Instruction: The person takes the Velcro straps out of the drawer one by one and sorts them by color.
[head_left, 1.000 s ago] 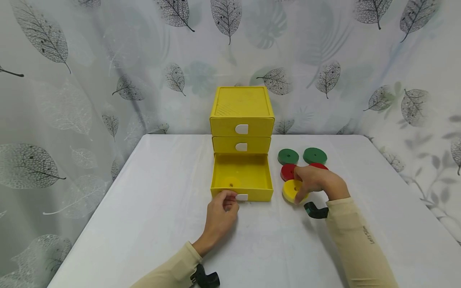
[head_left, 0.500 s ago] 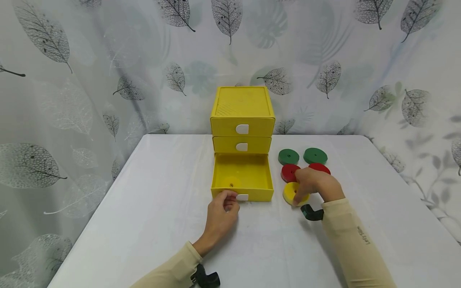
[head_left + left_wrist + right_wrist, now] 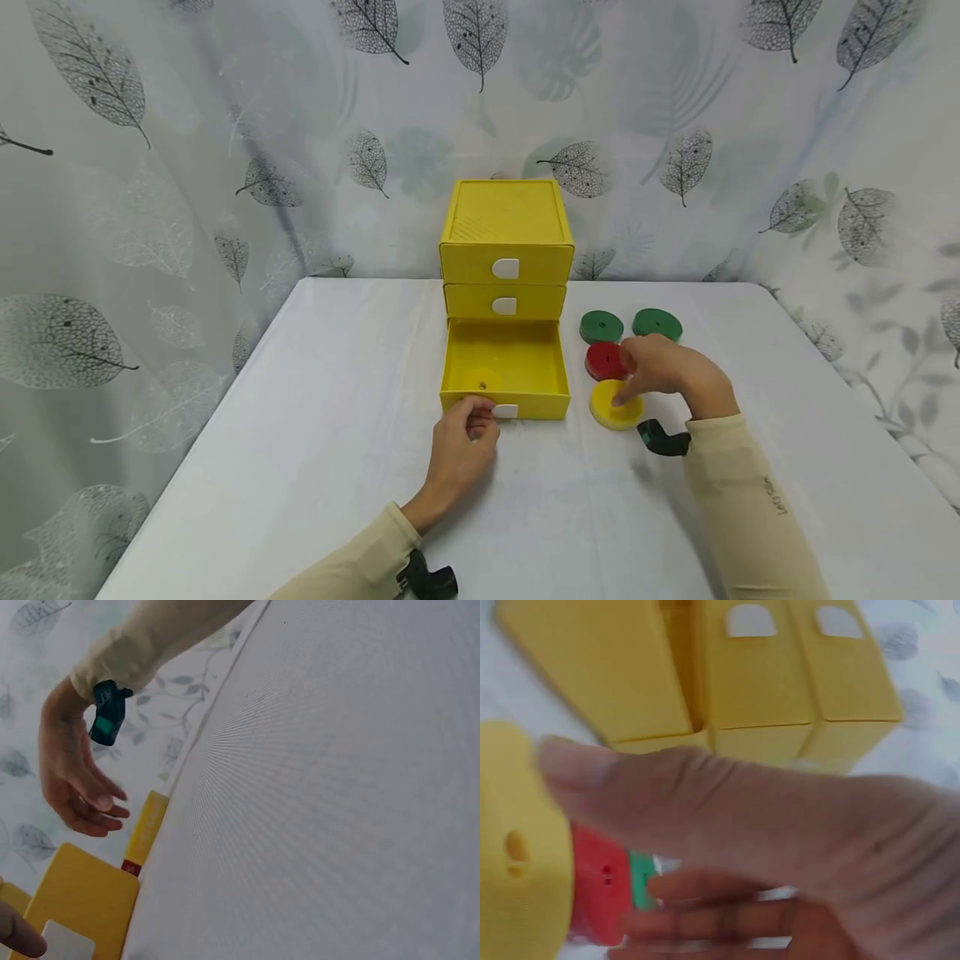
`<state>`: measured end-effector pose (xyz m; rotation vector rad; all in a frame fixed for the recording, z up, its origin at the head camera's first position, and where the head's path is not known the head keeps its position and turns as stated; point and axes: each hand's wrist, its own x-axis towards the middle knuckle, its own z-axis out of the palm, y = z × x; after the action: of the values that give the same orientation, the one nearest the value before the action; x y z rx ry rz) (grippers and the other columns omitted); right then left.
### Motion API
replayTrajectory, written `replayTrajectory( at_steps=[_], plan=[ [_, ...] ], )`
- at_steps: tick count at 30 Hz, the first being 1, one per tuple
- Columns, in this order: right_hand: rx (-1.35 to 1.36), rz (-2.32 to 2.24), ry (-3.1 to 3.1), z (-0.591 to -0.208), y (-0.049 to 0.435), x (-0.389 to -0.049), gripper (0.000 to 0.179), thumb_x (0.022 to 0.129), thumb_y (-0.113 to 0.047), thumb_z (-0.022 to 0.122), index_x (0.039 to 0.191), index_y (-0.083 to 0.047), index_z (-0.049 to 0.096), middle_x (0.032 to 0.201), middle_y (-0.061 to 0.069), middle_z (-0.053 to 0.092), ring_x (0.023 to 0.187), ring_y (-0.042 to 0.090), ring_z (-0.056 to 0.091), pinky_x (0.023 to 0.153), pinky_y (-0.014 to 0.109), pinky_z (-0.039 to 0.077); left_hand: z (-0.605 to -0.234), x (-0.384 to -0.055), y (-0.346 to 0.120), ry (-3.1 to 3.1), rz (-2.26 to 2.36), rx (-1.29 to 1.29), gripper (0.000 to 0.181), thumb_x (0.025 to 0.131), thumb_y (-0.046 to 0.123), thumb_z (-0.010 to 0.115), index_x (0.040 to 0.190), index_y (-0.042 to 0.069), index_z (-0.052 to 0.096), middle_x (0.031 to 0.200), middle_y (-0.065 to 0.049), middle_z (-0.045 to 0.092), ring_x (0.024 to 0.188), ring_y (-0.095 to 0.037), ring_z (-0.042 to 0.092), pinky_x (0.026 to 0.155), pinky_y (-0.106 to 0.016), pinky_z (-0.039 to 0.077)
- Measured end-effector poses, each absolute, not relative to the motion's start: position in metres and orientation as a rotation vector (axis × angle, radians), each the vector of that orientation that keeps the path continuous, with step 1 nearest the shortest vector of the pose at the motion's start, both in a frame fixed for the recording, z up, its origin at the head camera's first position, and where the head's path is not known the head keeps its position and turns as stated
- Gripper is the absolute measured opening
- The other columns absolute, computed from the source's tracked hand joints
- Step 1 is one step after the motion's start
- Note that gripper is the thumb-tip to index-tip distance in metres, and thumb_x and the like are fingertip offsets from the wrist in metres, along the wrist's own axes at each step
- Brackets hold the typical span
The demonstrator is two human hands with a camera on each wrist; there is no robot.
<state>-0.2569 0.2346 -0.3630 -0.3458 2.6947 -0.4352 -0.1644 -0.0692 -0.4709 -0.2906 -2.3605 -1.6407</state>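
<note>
A yellow cabinet's bottom drawer [image 3: 540, 407] is pulled out, with bare floor inside. My left hand [image 3: 461, 442] holds the drawer's front edge beside its white tab handle [image 3: 506, 412]; a fingertip [image 3: 22, 934] also shows by the tab in the left wrist view. To the drawer's right lies a flat yellow disc [image 3: 611, 417] with a small hole. Above it hovers my right hand [image 3: 671, 371], fingers loose; the left wrist view shows a gap between this hand [image 3: 67, 769] and the disc [image 3: 148, 825]. Behind are a red disc [image 3: 602, 361] and two green discs [image 3: 602, 327].
Two closed drawers [image 3: 468, 265] sit above the open one. A white cloth covers the table [image 3: 330, 400], and a leaf-patterned curtain [image 3: 300, 125] hangs behind it. Black wrist cameras [image 3: 663, 439] jut from both sleeves.
My right hand has let go of the yellow disc and risen slightly up and right. It now covers the second red disc. My left hand stays at the drawer front.
</note>
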Motion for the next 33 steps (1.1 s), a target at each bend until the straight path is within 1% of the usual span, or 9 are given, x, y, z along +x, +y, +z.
replayTrajectory(
  at_steps=[3, 7, 12, 16, 19, 23, 27, 31, 33],
  plan=[
    [-0.478, -0.525, 2.758, -0.358, 0.235, -0.258, 0.055, 0.08, -0.03, 0.091, 0.115, 0.002, 0.062, 0.106, 0.013, 0.066, 0.099, 0.032, 0.06, 0.079, 0.047, 0.057, -0.471, -0.164, -0.07, -2.357, -1.639, -0.289, 0.019, 0.089, -0.003, 0.063, 0.107, -0.004, 0.069, 0.101, -0.015, 0.068, 0.087, -0.018, 0.066, 0.081, -0.032, 0.058],
    [-0.595, -0.636, 2.813, -0.355, 0.232, -0.259, 0.051, 0.085, -0.029, 0.087, 0.12, 0.0, 0.062, 0.117, 0.017, 0.067, 0.11, 0.038, 0.061, 0.087, 0.052, 0.056, -0.471, -0.164, -0.071, -2.351, -1.647, -0.285, 0.02, 0.089, -0.003, 0.063, 0.107, -0.004, 0.069, 0.101, -0.015, 0.068, 0.086, -0.018, 0.066, 0.08, -0.032, 0.058],
    [-0.66, -0.774, 2.843, -0.358, 0.222, -0.26, 0.051, 0.088, -0.027, 0.084, 0.127, -0.002, 0.062, 0.124, 0.017, 0.067, 0.114, 0.038, 0.061, 0.093, 0.055, 0.053, -0.471, -0.164, -0.072, -2.355, -1.654, -0.281, 0.02, 0.089, -0.003, 0.063, 0.108, -0.004, 0.069, 0.101, -0.013, 0.067, 0.086, -0.018, 0.066, 0.081, -0.032, 0.058],
    [-0.724, -0.887, 2.829, -0.362, 0.213, -0.261, 0.055, 0.089, -0.025, 0.085, 0.133, -0.003, 0.061, 0.129, 0.015, 0.065, 0.118, 0.038, 0.061, 0.099, 0.056, 0.051, -0.471, -0.164, -0.072, -2.363, -1.653, -0.284, 0.02, 0.089, -0.002, 0.062, 0.108, -0.004, 0.069, 0.101, -0.013, 0.068, 0.086, -0.018, 0.066, 0.081, -0.032, 0.058],
    [-0.784, -0.953, 2.815, -0.366, 0.204, -0.261, 0.058, 0.088, -0.023, 0.085, 0.136, -0.004, 0.06, 0.132, 0.015, 0.064, 0.119, 0.038, 0.061, 0.097, 0.057, 0.052, -0.472, -0.164, -0.073, -2.362, -1.654, -0.291, 0.02, 0.089, -0.002, 0.062, 0.108, -0.004, 0.069, 0.102, -0.014, 0.068, 0.086, -0.019, 0.067, 0.081, -0.032, 0.058],
    [-0.892, -1.018, 2.8, -0.372, 0.192, -0.263, 0.058, 0.087, -0.019, 0.086, 0.137, -0.005, 0.06, 0.133, 0.015, 0.063, 0.118, 0.035, 0.061, 0.094, 0.054, 0.055, -0.472, -0.165, -0.073, -2.354, -1.654, -0.306, 0.021, 0.089, -0.002, 0.062, 0.108, -0.004, 0.069, 0.102, -0.015, 0.068, 0.087, -0.019, 0.067, 0.08, -0.032, 0.059],
    [-1.019, -1.088, 2.752, -0.378, 0.179, -0.266, 0.056, 0.087, -0.013, 0.085, 0.136, -0.003, 0.061, 0.134, 0.013, 0.062, 0.12, 0.036, 0.059, 0.097, 0.053, 0.054, -0.473, -0.166, -0.073, -2.345, -1.651, -0.318, 0.02, 0.088, -0.002, 0.062, 0.108, -0.004, 0.069, 0.102, -0.015, 0.068, 0.087, -0.019, 0.067, 0.08, -0.031, 0.059],
    [-1.032, -1.083, 2.701, -0.383, 0.168, -0.269, 0.054, 0.088, -0.013, 0.084, 0.136, -0.004, 0.062, 0.134, 0.013, 0.062, 0.121, 0.038, 0.057, 0.098, 0.053, 0.053, -0.473, -0.166, -0.073, -2.333, -1.657, -0.33, 0.02, 0.089, -0.003, 0.062, 0.108, -0.004, 0.069, 0.102, -0.016, 0.068, 0.087, -0.019, 0.067, 0.08, -0.032, 0.059],
    [-1.009, -1.066, 2.689, -0.384, 0.163, -0.27, 0.055, 0.087, -0.014, 0.084, 0.137, -0.005, 0.062, 0.135, 0.013, 0.062, 0.12, 0.036, 0.057, 0.098, 0.053, 0.053, -0.473, -0.167, -0.074, -2.328, -1.66, -0.331, 0.02, 0.089, -0.003, 0.062, 0.108, -0.004, 0.069, 0.102, -0.017, 0.068, 0.087, -0.019, 0.067, 0.08, -0.032, 0.059]
  ],
)
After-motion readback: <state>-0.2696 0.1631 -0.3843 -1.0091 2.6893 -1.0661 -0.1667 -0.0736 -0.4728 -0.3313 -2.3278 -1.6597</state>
